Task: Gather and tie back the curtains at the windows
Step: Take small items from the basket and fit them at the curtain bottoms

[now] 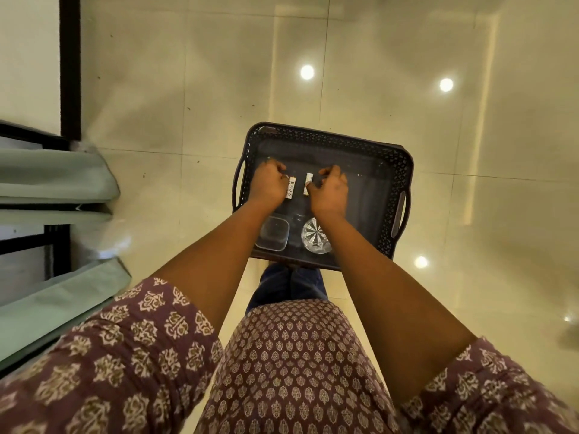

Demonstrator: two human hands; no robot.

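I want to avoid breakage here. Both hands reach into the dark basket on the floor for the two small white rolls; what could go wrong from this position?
1. The cut-glass bowl lies right under the right hand's wrist; pulling back low could knock it.
2. The clear square container lies beneath the left hand's forearm, with a similar risk.
3. The two white rolls are small; a pinched one may slip back into the basket.
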